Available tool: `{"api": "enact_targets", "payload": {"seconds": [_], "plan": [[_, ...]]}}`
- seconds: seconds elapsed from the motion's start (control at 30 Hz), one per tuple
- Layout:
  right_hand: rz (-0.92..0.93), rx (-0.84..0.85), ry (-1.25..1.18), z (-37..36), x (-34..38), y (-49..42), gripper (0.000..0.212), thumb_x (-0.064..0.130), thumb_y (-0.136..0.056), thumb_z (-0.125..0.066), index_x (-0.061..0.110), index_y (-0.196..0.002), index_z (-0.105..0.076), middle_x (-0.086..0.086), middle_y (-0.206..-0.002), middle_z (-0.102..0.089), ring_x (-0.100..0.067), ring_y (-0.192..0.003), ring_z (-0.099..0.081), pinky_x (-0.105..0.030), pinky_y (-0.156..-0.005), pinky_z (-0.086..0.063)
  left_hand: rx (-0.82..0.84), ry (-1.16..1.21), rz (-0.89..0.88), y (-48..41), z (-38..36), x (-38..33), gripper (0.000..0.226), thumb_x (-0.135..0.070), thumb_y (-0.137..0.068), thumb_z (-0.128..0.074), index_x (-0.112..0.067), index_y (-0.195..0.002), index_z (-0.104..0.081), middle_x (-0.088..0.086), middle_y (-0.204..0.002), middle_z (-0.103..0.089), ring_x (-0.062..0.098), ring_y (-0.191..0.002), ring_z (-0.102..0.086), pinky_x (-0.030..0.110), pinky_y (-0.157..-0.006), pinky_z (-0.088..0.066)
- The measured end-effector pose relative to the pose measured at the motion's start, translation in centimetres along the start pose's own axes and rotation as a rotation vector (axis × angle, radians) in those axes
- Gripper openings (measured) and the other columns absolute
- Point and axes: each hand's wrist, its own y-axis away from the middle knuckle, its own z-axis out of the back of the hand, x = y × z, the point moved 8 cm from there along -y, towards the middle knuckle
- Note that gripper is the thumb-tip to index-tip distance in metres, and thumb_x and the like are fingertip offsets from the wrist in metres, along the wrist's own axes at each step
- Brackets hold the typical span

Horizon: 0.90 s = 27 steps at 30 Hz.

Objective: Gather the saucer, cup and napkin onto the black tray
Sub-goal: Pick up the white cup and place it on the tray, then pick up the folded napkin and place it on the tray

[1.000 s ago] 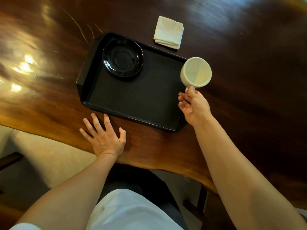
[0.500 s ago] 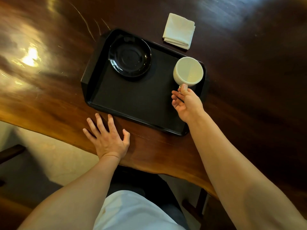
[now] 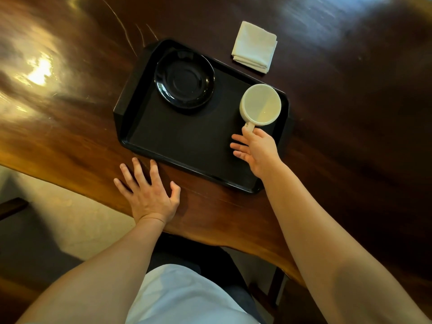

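Nearest: left hand (image 3: 149, 197) lies flat on the wooden table (image 3: 70, 127), fingers spread wide, holding nothing, fingertips just short of the near rim of the black tray (image 3: 187, 141). It can steady the tray if needed.

Right hand (image 3: 256, 149) is over the tray's near right corner. Thumb and forefinger pinch the handle of the cup (image 3: 260, 105); the other fingers (image 3: 238, 146) fan out loosely to the left. The grip is narrow, closed on the handle only.

Cup: pale, upright, mouth up, apparently empty. It sits within the tray's far right area, close to the right rim. Whether its base rests fully on the tray floor — cannot tell from above.

Saucer (image 3: 184, 78): black, glossy, on the tray's far left part, apart from the cup.

Napkin (image 3: 254, 46): white, folded square, on the table just beyond the tray's far rim — not on the tray yet.

Judgement: the step in hand is placing the cup. To do it well, confirm the base is flat and clear of the raised rim before loosening the pinch, then draw the fingers straight off the handle so the cup does not twist. The napkin remains, within the right hand's reach.
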Motion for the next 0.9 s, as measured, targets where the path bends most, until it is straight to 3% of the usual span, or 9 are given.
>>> {"api": "enact_targets", "payload": {"seconds": [0.13, 0.23, 0.33, 0.43, 0.6, 0.77, 0.9], "plan": [[0.16, -0.331, 0.193, 3.5, 1.6, 0.6, 0.015, 0.018, -0.101, -0.053, 0.013, -0.109, -0.064, -0.005, -0.098, -0.074, -0.013, -0.078, -0.071, -0.03, -0.071, -0.06, 0.004, 0.007, 0.004, 0.0, 0.0, 0.1, 0.08, -0.055, -0.083, -0.047, -0.016, -0.151, -0.036, 0.023, -0.165, -0.022, 0.047, -0.154, -0.009, 0.068, -0.121, -0.006], [0.409, -0.534, 0.365, 5.2, 5.7, 1.4, 0.011, 0.015, -0.097, -0.055, 0.015, -0.103, -0.064, -0.001, -0.099, -0.07, -0.011, -0.086, -0.066, -0.02, -0.068, -0.052, 0.007, 0.005, -0.001, -0.1, -0.1, 0.1, 0.08, -0.056, -0.083, -0.047, -0.016, -0.151, -0.036, 0.023, -0.165, -0.022, 0.047, -0.154, -0.01, 0.068, -0.121, -0.006], [0.705, -0.494, 0.567, 2.5, 10.5, 2.1, 0.012, 0.01, -0.097, -0.056, 0.012, -0.105, -0.064, 0.002, -0.095, -0.063, -0.01, -0.091, -0.063, -0.011, -0.069, -0.046, 0.009, 0.0, -0.003, -0.1, -0.3, 0.1, 0.08, -0.055, -0.083, -0.047, -0.016, -0.151, -0.035, 0.023, -0.165, -0.021, 0.048, -0.154, -0.01, 0.068, -0.121, -0.006], [0.799, -0.447, 0.678, -0.8, 13.4, 0.4, 0.014, 0.015, -0.098, -0.057, 0.012, -0.109, -0.065, 0.0, -0.101, -0.066, -0.014, -0.098, -0.063, -0.023, -0.082, -0.054, 0.015, -0.004, -0.003, -0.2, -0.4, 0.1, 0.081, -0.055, -0.082, -0.048, -0.016, -0.152, -0.035, 0.024, -0.165, -0.02, 0.048, -0.154, -0.009, 0.068, -0.121, -0.005], [0.753, -0.466, 0.849, -3.6, 17.1, -4.4, 0.023, 0.023, -0.098, -0.055, 0.012, -0.116, -0.064, -0.004, -0.111, -0.066, -0.022, -0.107, -0.06, -0.039, -0.093, -0.054, 0.024, -0.004, 0.003, -0.3, -0.3, 0.2, 0.08, -0.054, -0.081, -0.05, -0.014, -0.149, -0.038, 0.025, -0.164, -0.022, 0.049, -0.153, -0.01, 0.068, -0.121, -0.005], [0.546, -0.536, 1.072, -4.7, 20.3, -10.0, 0.033, 0.033, -0.097, -0.051, 0.009, -0.115, -0.063, -0.012, -0.123, -0.064, -0.03, -0.116, -0.055, -0.042, -0.093, -0.048, 0.038, 0.009, 0.005, -1.7, -0.6, -0.5, 0.078, -0.052, -0.083, -0.046, -0.012, -0.149, -0.038, 0.027, -0.162, -0.022, 0.051, -0.152, -0.01, 0.068, -0.12, -0.003], [0.352, -0.534, 1.076, -3.3, 20.7, -12.5, 0.052, 0.044, -0.099, -0.051, 0.006, -0.134, -0.055, -0.015, -0.14, -0.054, -0.033, -0.128, -0.049, -0.042, -0.104, -0.042, 0.054, 0.006, 0.0, -0.9, -0.6, -0.5, 0.078, -0.054, -0.083, -0.042, -0.011, -0.148, -0.04, 0.026, -0.163, -0.022, 0.051, -0.152, -0.011, 0.068, -0.121, -0.003]]}}
